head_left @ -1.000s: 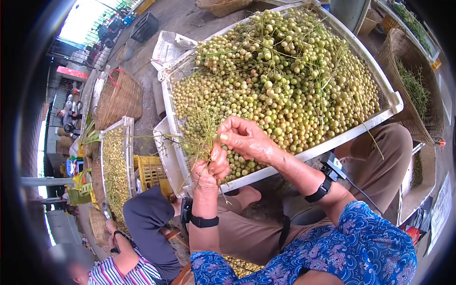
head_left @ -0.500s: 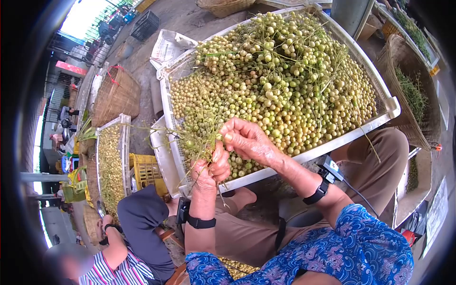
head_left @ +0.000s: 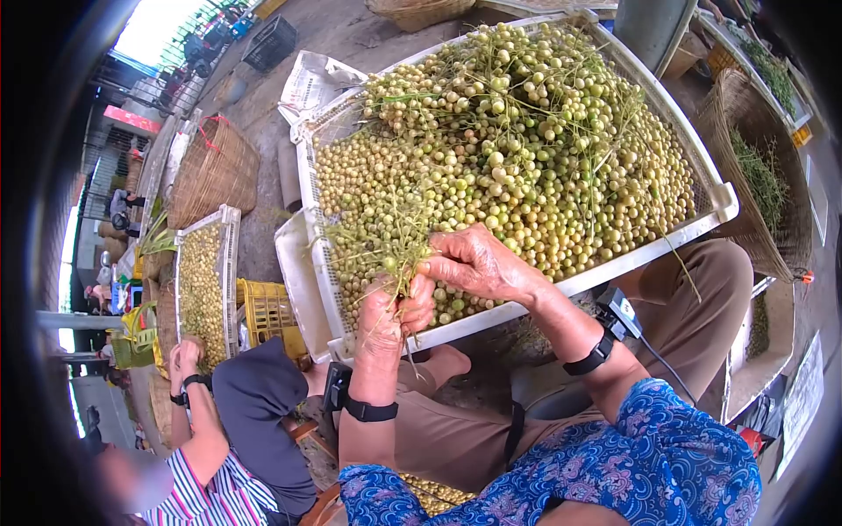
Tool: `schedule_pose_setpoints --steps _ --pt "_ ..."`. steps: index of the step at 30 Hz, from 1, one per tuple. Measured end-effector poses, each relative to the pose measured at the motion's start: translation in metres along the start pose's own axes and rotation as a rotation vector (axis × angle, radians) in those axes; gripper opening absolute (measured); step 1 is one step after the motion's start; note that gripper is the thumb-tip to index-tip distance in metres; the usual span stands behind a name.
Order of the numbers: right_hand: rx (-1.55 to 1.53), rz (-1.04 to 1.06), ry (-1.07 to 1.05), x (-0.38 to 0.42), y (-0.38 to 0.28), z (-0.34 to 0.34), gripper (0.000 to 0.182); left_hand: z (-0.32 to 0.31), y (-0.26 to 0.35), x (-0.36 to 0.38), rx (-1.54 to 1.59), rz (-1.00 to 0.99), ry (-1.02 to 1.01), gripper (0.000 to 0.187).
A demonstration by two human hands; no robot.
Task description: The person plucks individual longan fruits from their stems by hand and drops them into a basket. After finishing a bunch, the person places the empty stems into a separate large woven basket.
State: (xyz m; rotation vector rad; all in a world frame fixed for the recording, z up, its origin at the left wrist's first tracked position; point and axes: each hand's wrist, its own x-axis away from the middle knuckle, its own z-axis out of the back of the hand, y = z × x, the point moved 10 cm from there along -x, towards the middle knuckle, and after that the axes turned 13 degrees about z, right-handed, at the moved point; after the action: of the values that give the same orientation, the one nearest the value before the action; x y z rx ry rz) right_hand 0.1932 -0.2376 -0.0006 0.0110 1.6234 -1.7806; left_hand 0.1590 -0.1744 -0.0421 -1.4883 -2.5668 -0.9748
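Note:
My left hand (head_left: 395, 314) is closed round a bunch of thin green stems (head_left: 386, 241), whose lower ends poke out below the fist. Beside it, my right hand (head_left: 474, 261) pinches at the same bunch, thumb and fingers pressed together; whether a berry is between them is hidden. Both hands are over the near left edge of a large white crate (head_left: 605, 261). Small round yellow-green berries (head_left: 491, 175) fill the crate, with a heap of berries still on stems (head_left: 526, 79) at its far side.
A person in a striped shirt (head_left: 206, 469) sits at the left by a smaller berry tray (head_left: 202, 289). A yellow crate (head_left: 267, 311) and a wicker basket (head_left: 215, 175) stand at the left. Another basket (head_left: 715, 123) with green stems is at the right, below a grey post (head_left: 645, 31).
My right hand has shifted slightly right and down, and the stem bunch has swung with it. The other person's hands have come up together at the smaller tray.

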Motion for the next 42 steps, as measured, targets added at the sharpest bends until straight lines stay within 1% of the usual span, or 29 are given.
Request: schedule_pose_setpoints --steps 1,2,4,5,6,8,9,10,12,13,14,16,20,22,23,24,26,27,28,30,31,32,34,35,37,38,40,41,42 --pt "-0.251 -0.050 0.039 0.004 0.009 -0.008 0.031 -0.002 -0.004 -0.002 -0.004 0.018 -0.033 0.030" --pt "-0.250 -0.051 0.037 0.008 0.012 -0.005 0.031 -0.004 -0.006 -0.003 -0.010 0.036 -0.067 0.029" --pt "-0.910 -0.305 -0.137 0.025 0.016 -0.032 0.031 -0.003 -0.003 -0.002 -0.054 0.017 -0.031 0.028" --pt "-1.033 -0.249 -0.124 0.030 0.016 -0.035 0.029 -0.002 0.000 -0.001 -0.015 -0.002 -0.031 0.028" --pt "-1.033 -0.251 -0.125 0.031 0.015 -0.037 0.029 -0.001 0.003 0.001 0.023 -0.021 -0.030 0.028" --pt "-0.986 -0.204 0.112 0.025 0.022 -0.022 0.032 -0.002 0.003 0.000 0.021 -0.023 -0.046 0.029" --pt "-0.904 -0.282 0.176 0.026 0.027 -0.020 0.029 -0.002 0.000 -0.002 0.022 -0.003 -0.032 0.029" --pt "-0.904 -0.280 0.177 0.023 0.026 -0.023 0.029 -0.001 -0.002 -0.003 0.023 0.019 -0.018 0.029" --pt "-0.760 -0.130 0.230 0.014 0.018 -0.014 0.025 0.001 0.001 -0.004 -0.018 0.014 0.008 0.030" --pt "-0.760 -0.130 0.230 0.014 0.019 -0.013 0.025 0.002 0.002 -0.004 -0.057 0.007 0.031 0.030" --pt "-0.624 -0.105 0.230 0.013 0.019 -0.008 0.021 0.002 0.002 -0.004 -0.057 0.005 0.031 0.030" --pt "-0.352 -0.056 0.220 0.011 0.018 0.002 0.013 0.018 -0.003 -0.001 -0.101 0.038 0.206 0.031" --pt "-0.372 -0.036 0.169 0.014 0.026 -0.005 0.015 0.025 -0.002 0.002 -0.138 0.035 0.302 0.021" --pt "-0.911 -0.247 0.300 0.024 0.032 -0.007 0.014 0.030 0.001 0.003 -0.158 0.017 0.311 0.018" --pt "-1.070 -0.198 0.339 0.024 0.029 -0.003 0.011 0.038 0.001 0.003 -0.082 -0.016 0.364 0.025" --pt "-1.068 -0.200 0.333 0.025 0.029 -0.001 0.011 0.038 0.002 0.003 -0.078 -0.021 0.364 0.025" --pt "-1.257 -0.039 0.395 0.021 0.016 0.012 0.012 0.030 0.010 0.002 -0.067 -0.054 0.278 0.023" --pt "-1.157 -0.046 0.395 0.021 0.013 0.016 0.021 0.036 0.010 0.003 -0.065 -0.037 0.328 0.023" --pt "-1.051 -0.053 0.416 0.022 0.011 0.018 0.022 0.036 0.010 0.002 -0.060 -0.042 0.322 0.023" --pt "-0.799 -0.198 0.455 0.025 0.015 0.019 0.022 0.046 0.014 0.008 -0.165 -0.087 0.497 0.021" --pt "-0.721 -0.259 0.422 0.026 0.013 0.019 0.019 0.047 0.013 0.007 -0.184 -0.083 0.485 0.019" --pt "-0.585 -0.175 0.425 0.020 0.007 0.025 0.018 0.045 0.010 0.006 -0.181 -0.079 0.481 0.019" --pt "-0.460 -0.129 0.384 0.019 0.008 0.026 0.018 0.046 0.014 0.010 -0.316 -0.080 0.654 0.017" --pt "-0.457 -0.132 0.384 0.021 0.010 0.026 0.018 0.046 0.014 0.010 -0.347 -0.072 0.657 0.018" --pt "-0.310 -0.082 0.442 0.023 0.006 0.036 0.018 0.047 0.013 0.010 -0.342 -0.070 0.648 0.018" --pt "-0.309 -0.085 0.430 0.023 0.006 0.035 0.018 0.047 0.013 0.010 -0.339 -0.069 0.644 0.018" --pt "-0.398 -0.204 0.381 0.028 0.014 0.029 0.020 0.050 0.014 0.012 -0.353 -0.069 0.657 0.014" --pt "-0.561 -0.250 0.282 0.029 0.012 0.021 0.022 0.052 0.016 0.013 -0.347 -0.067 0.668 0.014" --pt "-0.749 -0.238 0.258 0.026 0.012 0.011 0.022 0.054 0.017 0.015 -0.342 -0.064 0.679 0.014"
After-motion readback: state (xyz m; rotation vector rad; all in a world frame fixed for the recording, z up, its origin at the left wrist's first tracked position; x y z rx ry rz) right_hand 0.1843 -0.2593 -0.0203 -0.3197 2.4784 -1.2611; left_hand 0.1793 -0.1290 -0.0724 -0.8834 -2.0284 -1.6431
